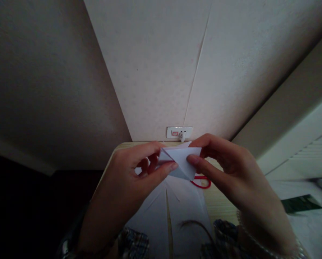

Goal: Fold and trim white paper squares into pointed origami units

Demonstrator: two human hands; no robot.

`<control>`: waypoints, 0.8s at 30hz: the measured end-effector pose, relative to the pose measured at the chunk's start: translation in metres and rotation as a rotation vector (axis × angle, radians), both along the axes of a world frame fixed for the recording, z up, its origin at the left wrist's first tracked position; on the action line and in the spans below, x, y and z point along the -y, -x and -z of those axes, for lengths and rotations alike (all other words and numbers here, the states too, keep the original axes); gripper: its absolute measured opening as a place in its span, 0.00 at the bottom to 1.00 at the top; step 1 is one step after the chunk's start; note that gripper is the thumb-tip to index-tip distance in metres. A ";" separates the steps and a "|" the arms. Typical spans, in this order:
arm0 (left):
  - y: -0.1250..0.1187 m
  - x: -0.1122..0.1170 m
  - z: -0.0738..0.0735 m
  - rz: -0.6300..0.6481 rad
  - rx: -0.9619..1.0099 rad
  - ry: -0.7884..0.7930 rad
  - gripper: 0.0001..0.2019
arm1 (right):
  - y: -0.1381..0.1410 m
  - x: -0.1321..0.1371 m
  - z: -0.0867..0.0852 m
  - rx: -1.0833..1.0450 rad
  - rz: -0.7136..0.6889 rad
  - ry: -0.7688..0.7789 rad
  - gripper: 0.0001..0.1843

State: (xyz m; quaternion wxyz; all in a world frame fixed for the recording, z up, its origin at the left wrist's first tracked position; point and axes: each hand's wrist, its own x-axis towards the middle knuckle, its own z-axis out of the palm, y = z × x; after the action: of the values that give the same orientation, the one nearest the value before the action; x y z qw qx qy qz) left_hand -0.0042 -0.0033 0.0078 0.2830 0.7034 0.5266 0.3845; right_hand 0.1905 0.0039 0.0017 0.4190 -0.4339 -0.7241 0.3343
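a person's two bare hands hold a folded white paper (181,162) in the air above a light wooden table (220,205), seen from a head-worn camera in a dim room. the left hand (128,172) pinches the paper's left side, its thumb laid along the front face and the other fingers curled behind. the right hand (228,169) pinches the right side the same way, thumb pressed on the front and forefinger arched over the top edge; both hands are closed on the sheet, their thumb tips near each other but apart. the paper shows angled folds, with a point hanging down between the hands and another corner rising at the top. it sits at the middle of the view, clear of the tabletop, just in front of the table's far edge. below it larger white sheets (177,205) lie flat on the table, with a narrow gap of bare wood showing between them. a red loop (202,183) lies on the wood just under the right thumb, partly hidden by the paper; what it belongs to cannot be made out. a white wall socket (179,132) with a plug in it sits on the pale wall (177,72) right behind the table's far edge. a dark green flat item (301,203) rests on a pale surface at far right. plaid sleeves (134,244) cover the wrists at the bottom of the view.
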 end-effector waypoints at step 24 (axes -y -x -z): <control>-0.003 0.000 -0.004 -0.005 -0.007 0.130 0.10 | 0.002 -0.003 -0.001 -0.093 -0.033 -0.028 0.11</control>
State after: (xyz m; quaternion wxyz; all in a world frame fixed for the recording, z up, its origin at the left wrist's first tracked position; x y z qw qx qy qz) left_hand -0.0011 -0.0038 0.0117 0.3252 0.6835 0.5533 0.3477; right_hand 0.1884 0.0065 0.0029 0.4525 -0.3999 -0.7158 0.3508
